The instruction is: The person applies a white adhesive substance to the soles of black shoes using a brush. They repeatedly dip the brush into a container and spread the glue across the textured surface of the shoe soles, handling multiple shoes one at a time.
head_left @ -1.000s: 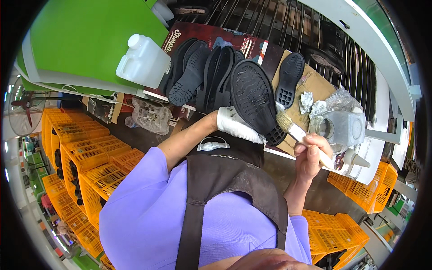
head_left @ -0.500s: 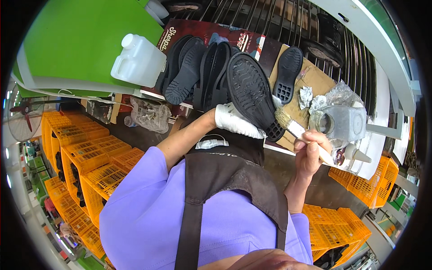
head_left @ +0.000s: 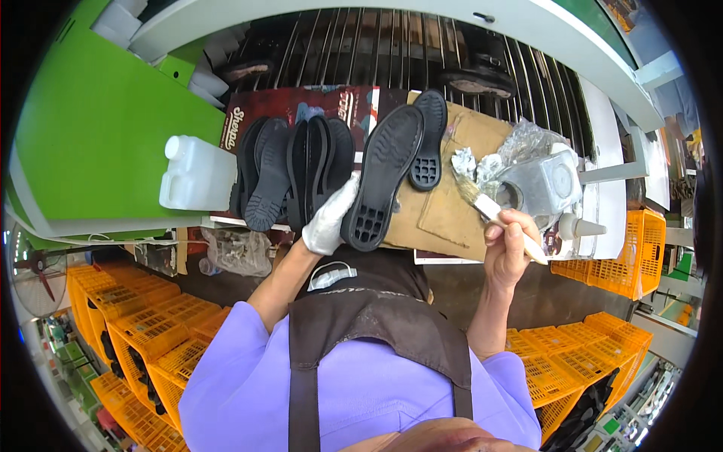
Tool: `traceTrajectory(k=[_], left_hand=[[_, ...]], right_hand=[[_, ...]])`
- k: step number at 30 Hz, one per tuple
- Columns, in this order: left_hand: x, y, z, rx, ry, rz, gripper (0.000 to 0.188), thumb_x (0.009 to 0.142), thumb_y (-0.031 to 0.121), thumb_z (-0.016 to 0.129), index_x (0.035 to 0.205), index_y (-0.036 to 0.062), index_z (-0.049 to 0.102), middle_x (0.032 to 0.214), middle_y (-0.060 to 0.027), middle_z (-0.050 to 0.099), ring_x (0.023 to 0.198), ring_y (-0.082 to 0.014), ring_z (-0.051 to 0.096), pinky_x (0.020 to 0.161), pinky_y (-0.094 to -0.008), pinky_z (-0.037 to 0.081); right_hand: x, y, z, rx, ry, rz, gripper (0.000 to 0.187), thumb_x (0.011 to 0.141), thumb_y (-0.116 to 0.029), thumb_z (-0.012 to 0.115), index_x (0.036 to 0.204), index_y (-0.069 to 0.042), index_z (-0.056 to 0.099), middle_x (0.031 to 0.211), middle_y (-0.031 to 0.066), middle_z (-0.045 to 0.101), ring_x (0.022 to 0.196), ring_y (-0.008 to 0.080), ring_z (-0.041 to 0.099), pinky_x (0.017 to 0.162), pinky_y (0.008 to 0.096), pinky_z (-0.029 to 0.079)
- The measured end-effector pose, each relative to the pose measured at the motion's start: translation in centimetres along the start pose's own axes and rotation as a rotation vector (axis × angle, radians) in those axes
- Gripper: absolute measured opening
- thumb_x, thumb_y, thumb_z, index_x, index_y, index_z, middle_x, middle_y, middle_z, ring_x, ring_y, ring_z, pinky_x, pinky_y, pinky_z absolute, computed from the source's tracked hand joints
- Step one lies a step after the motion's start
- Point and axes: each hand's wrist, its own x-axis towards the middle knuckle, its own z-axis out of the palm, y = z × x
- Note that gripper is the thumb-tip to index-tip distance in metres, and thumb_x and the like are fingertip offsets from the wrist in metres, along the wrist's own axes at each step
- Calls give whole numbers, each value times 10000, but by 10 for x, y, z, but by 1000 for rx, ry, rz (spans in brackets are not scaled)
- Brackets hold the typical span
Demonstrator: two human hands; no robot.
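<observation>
Black shoe sole (head_left: 384, 177), head view, held over the near part of the bench (head_left: 606, 245); clock directions are taken from its middle, 12 o'clock being the top of the view; its toe points between 12 and 1, its heel between 6 and 7; shallow ripples mark the toe, a grid of square hollows the heel. White-gloved left hand (head_left: 333, 218), at 8 o'clock: grip closed on the sole's edge; the fingers are partly hidden. Bare right hand (head_left: 508, 245), at 4 o'clock: grip clasped round the handle of a flat brush (head_left: 488, 207); its bristles point toward 10 or 11, apart from the sole; whether they touch the crumpled paper (head_left: 488, 167) beside them cannot be told. Second sole (head_left: 433, 135) at 2 o'clock, over cardboard (head_left: 444, 222), partly overlapped in view by the held one; clear container (head_left: 556, 181) at 3, its round mouth toward the brush; white nozzle bottle (head_left: 580, 226) between 3 and 4; row of soles (head_left: 275, 166) at 9, with a white jug (head_left: 197, 177) beyond; rack of dark bars (head_left: 361, 45) at 12; orange crates (head_left: 557, 377) at 5 and 8.
</observation>
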Motion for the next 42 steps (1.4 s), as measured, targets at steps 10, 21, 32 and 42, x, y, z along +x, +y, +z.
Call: traceTrajectory(k=[10, 21, 32, 42], left_hand=[[-14, 20, 45, -291, 120, -118, 599, 959, 479, 260, 1259, -11, 429, 977, -236, 605, 739, -297, 641, 665, -375, 540], [202, 191, 193, -105, -330, 462, 548, 932, 472, 346, 1230, 22, 442, 1153, -165, 549, 1039, -245, 544, 884, -385, 445], [119, 103, 117, 787, -117, 577, 296, 922, 198, 506, 1104, -26, 573, 956, -59, 621, 829, -124, 588, 766, -252, 480], [-28, 26, 17, 1715, 388, 652, 360, 763, 161, 676, 1073, 17, 564, 1022, -170, 589, 971, -352, 560, 847, -411, 459]], right_hand=[[-5, -4, -12, 37, 254, -7, 225, 878, -192, 580, 938, 25, 582, 632, 62, 557, 532, 110, 495, 497, 211, 386], [-18, -17, -19, 13, 309, -10, 204, 869, -161, 585, 922, 36, 595, 641, 62, 554, 541, 114, 506, 501, 213, 392], [-34, 1, -19, -109, 246, 50, 221, 879, -176, 582, 924, 39, 604, 646, 51, 549, 572, 100, 505, 511, 208, 370], [-31, 12, -13, -77, 153, 112, 227, 884, -164, 566, 966, 44, 605, 654, 57, 549, 578, 105, 489, 527, 208, 372]])
